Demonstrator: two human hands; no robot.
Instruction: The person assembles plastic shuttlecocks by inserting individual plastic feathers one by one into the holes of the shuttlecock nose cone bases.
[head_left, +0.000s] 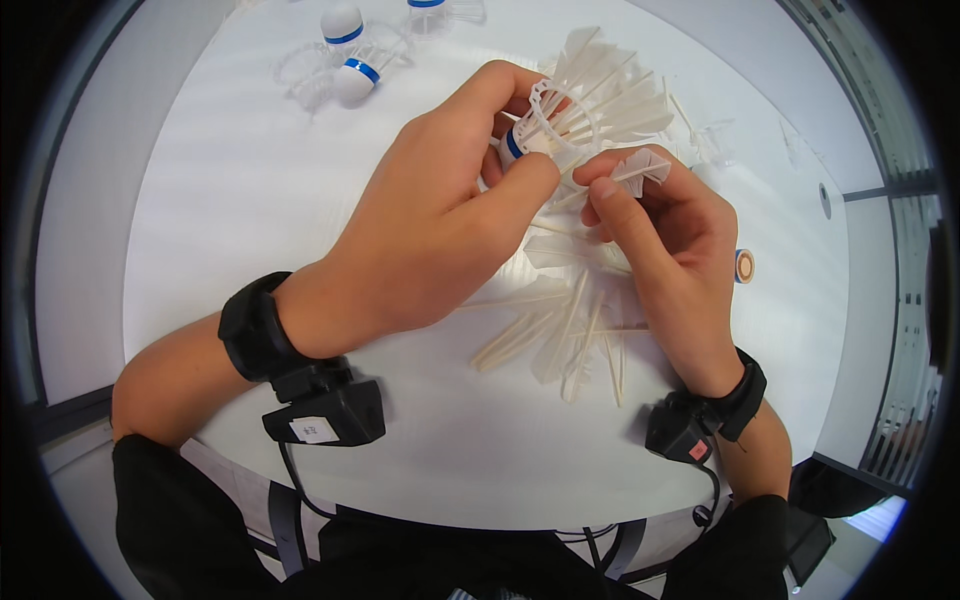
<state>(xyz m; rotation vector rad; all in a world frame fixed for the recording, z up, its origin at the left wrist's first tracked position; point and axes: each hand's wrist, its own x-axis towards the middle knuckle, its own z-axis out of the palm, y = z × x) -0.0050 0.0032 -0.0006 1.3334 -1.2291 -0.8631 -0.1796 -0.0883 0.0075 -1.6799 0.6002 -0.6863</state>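
The left hand [440, 205] is curled around the base of a partly feathered shuttlecock [600, 95], gripping it with thumb and fingers above the far middle of the white table [220, 240]. The base bears a blue band [514, 145], partly hidden by the hand. The shuttlecock lies tilted, with its white feathers fanning toward the far right and a white openwork ring [538, 98] standing among the stems.

Just to the right and nearer, the right hand [680, 235] pinches a single small feather [642, 172] between thumb and fingers. Its vane points right and its stem runs left toward the shuttlecock; whether the two touch, I cannot tell.

Below the hands, loose feathers [555, 335] lie spread and overlapping on the table, their stems pointing various ways. A small round tan piece with a blue edge [744, 266] sits just right of the right hand. At the far left, two white-based shuttlecocks with blue bands [357, 80] lie close together, while another [427, 4] is cut off by the view's edge. Each wrist wears a black strap [252, 325] with a black box [340, 415] attached.
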